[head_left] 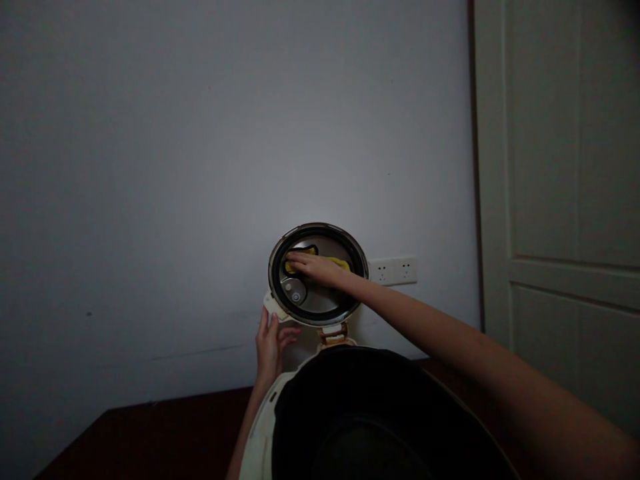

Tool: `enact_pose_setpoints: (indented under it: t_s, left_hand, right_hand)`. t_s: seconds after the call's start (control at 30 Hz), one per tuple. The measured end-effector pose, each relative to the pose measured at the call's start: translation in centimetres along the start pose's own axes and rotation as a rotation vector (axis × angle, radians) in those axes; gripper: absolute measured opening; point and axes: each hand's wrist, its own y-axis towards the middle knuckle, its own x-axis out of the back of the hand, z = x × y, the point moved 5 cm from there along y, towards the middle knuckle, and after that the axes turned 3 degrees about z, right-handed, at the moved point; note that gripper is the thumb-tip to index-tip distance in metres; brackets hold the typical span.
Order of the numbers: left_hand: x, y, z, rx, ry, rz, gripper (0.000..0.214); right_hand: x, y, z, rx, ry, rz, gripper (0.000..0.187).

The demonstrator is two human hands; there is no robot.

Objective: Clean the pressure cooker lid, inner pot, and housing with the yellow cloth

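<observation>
An electric cooker stands with its round lid raised on a hinge, the metal inner face turned towards me. My right hand presses a yellow cloth with a dark edge against the upper middle of that face. The fingers reach left, and part of the cloth is hidden beneath them. At the lid's lower left edge, my left hand grips a white tab between thumb and fingertip, its other fingers loosely spread. A small round valve sits on the inner face below the right fingertips.
Below the lid is the cooker's dark pot inside a white body. The cooker stands on a dark red-brown table against a pale wall. Wall sockets are right of the lid, and a panelled door is further right.
</observation>
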Motion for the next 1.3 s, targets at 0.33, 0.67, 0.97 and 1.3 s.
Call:
enact_pose_setpoints:
  t_s: [0.33, 0.67, 0.97, 1.3]
  left_hand:
    - [0.2, 0.1, -0.1, -0.033, 0.029, 0.010, 0.065]
    - [-0.2, 0.0, -0.3, -0.039, 0.029, 0.008, 0.066]
    - [-0.2, -0.1, -0.2, -0.019, 0.031, -0.012, 0.061]
    - [-0.1, 0.1, -0.2, -0.042, 0.035, -0.001, 0.063]
  right_hand:
    - [1.5, -6.0, -4.2, -0.347, -0.117, -0.066, 0.045]
    - [-1.4, -9.2, 2.2, -0.201, -0.184, 0.116, 0.044]
    - [-2.3, -7.4, 2.3, 0.190, -0.102, 0.074, 0.046]
    - [-1.4, -5.9, -0.1, 0.124, 0.098, -0.024, 0.042]
